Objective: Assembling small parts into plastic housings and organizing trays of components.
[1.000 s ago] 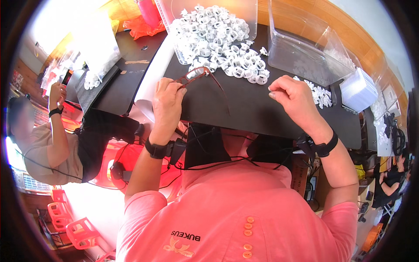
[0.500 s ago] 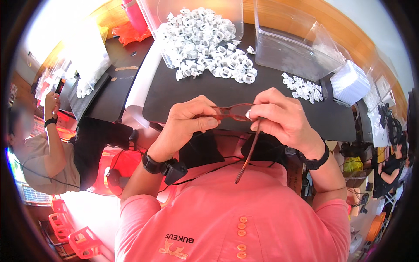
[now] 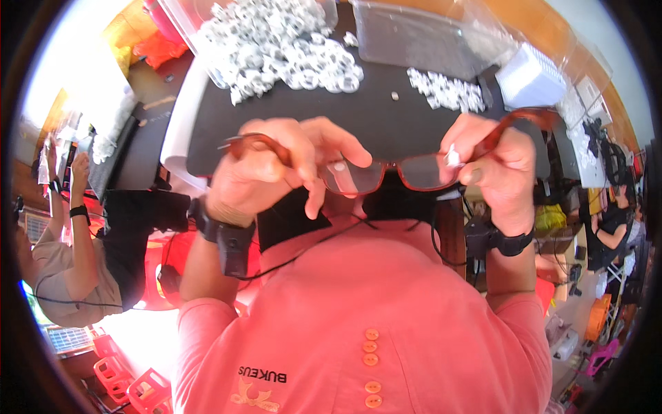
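Between my hands, above the near edge of the dark table, is a pair of reddish-brown eyeglasses with its temples unfolded. My left hand grips the left temple, its index finger reaching toward the left lens. At the other side my right hand closes around the right temple and hinge corner. A small white piece shows by the right hand's fingers, against the right lens; whether it is pinched or stuck on, I cannot tell. Both wrists wear black bands.
A large pile of white plastic parts spills from a clear bin onto the black table. Smaller white pieces lie to the right, before a clear tray and a white stack. A co-worker is at the left.
The eyeglasses have come up nearer to me and turned, lenses now facing me. The temple that hung down is raised in my right hand. My left hand has moved from the frame onto a temple.
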Demonstrator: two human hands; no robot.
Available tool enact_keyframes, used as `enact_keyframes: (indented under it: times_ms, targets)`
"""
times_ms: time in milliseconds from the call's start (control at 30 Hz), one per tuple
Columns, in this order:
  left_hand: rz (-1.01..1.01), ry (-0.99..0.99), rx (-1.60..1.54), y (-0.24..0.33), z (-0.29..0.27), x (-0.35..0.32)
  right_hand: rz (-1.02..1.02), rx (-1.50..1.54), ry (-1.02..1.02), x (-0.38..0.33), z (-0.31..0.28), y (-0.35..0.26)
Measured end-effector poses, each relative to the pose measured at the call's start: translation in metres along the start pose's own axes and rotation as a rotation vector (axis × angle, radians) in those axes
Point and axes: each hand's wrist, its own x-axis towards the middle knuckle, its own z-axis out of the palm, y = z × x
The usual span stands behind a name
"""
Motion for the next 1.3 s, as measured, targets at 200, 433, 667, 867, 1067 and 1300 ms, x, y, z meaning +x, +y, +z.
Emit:
enact_keyframes:
  times_ms: [200, 433, 667, 867, 1067, 1300]
  targets:
    - [0.086, -0.59, 0.204, 0.028, 0.002, 0.03, -0.35, -0.245, -0.122, -0.007, -0.003, -0.026]
    - [0.016, -0.611, 0.223, 0.034, 0.034, 0.031, -0.294, -0.332, -0.365, -0.024, -0.022, -0.053]
    - [0.041, -0.469, 0.308, 0.053, 0.071, 0.021, -0.514, -0.139, -0.287, -0.026, -0.01, -0.051]
    - [0.154, -0.361, 0.238, 0.046, 0.088, 0.028, -0.698, -0.218, -0.142, -0.027, -0.01, -0.053]
    - [0.304, -0.7, 0.062, 0.049, 0.085, 0.031, -0.815, -0.21, -0.051, -0.023, 0.028, -0.064]
    - [0.591, -0.331, 0.294, 0.035, 0.094, 0.008, -0.266, -0.574, -0.061, -0.034, 0.043, -0.123]
